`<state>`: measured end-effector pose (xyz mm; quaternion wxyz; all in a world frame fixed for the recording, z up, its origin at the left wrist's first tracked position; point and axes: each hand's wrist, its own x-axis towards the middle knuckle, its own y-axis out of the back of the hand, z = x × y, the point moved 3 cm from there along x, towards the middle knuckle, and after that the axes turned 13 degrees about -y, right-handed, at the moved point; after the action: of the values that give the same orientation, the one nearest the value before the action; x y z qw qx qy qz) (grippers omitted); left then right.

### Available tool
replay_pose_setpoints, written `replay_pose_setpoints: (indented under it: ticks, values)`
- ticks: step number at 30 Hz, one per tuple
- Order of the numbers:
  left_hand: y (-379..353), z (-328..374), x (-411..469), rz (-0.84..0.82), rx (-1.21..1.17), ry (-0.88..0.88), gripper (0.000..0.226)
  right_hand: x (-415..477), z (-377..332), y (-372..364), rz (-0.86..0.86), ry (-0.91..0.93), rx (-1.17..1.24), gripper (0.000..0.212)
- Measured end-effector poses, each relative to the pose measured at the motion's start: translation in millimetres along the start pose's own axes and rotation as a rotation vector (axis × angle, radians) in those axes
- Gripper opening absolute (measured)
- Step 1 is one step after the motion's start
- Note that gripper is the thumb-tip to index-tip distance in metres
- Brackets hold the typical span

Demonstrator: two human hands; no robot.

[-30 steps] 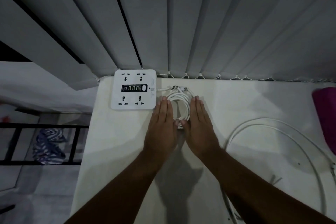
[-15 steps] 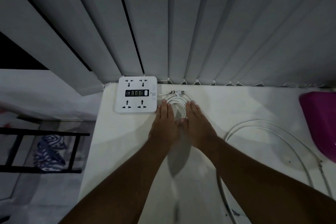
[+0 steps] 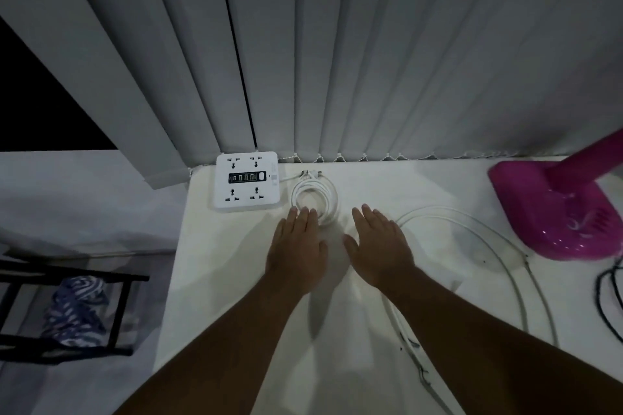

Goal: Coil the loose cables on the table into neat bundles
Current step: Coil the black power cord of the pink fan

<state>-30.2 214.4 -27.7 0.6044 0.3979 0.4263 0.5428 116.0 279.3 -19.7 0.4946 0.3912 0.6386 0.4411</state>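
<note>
Running out of the bottom edge of the view, the loose white cable (image 3: 435, 209) is cut off there, and a part of it is hidden under the right forearm. Its wide double loop lies on the right half of the white table (image 3: 215, 280). The light is dim, so small details are hard to read: the plugs at the far end of the coiled white cable (image 3: 332, 200) are only a blurred knot. I cannot tell if the left hand (image 3: 296, 246) really touches this coil or only hovers over its near rim.

A white power strip (image 3: 247, 181) lies at the far left corner of the table, just beside the coil. Grey vertical blinds (image 3: 371, 61) hang behind the table. A pink stand (image 3: 553, 212) is at the right, partly cut by the edge, and a thin black cable (image 3: 605, 296) lies near it. Left of the table there is a black rack (image 3: 118, 313) with a striped cloth (image 3: 76, 310) in it.

The coil is a small, tidy ring of several turns, flat on the table between the power strip and the right hand (image 3: 379, 246). Both hands are flat with straight fingers, palms down, and hold nothing. The right hand is apart from the coil, between it and the loose loop.
</note>
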Motion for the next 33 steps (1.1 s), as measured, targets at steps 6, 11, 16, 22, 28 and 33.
replay_pose_setpoints:
  ticks: [6,11,16,22,28,33]
  values:
    - [-10,45,-18,-0.032,0.054,-0.060,0.067,-39,45,-6,0.019,-0.049,-0.034,0.065]
    - [-24,102,-18,-0.001,0.048,0.002,0.065,-46,101,2,0.059,0.038,-0.088,0.065]
    - [-46,180,-15,0.016,0.021,0.115,0.063,-46,175,15,0.057,0.128,-0.122,0.066]
    - [-63,262,-10,0.019,-0.005,0.096,0.063,-62,256,26,0.034,0.119,-0.137,0.066]
    - [-73,315,-8,0.020,0.028,0.022,0.061,-91,312,41,0.074,0.027,-0.094,0.064]
    - [-82,357,-15,0.031,0.014,-0.051,0.059,-117,348,46,0.121,-0.012,-0.084,0.061]
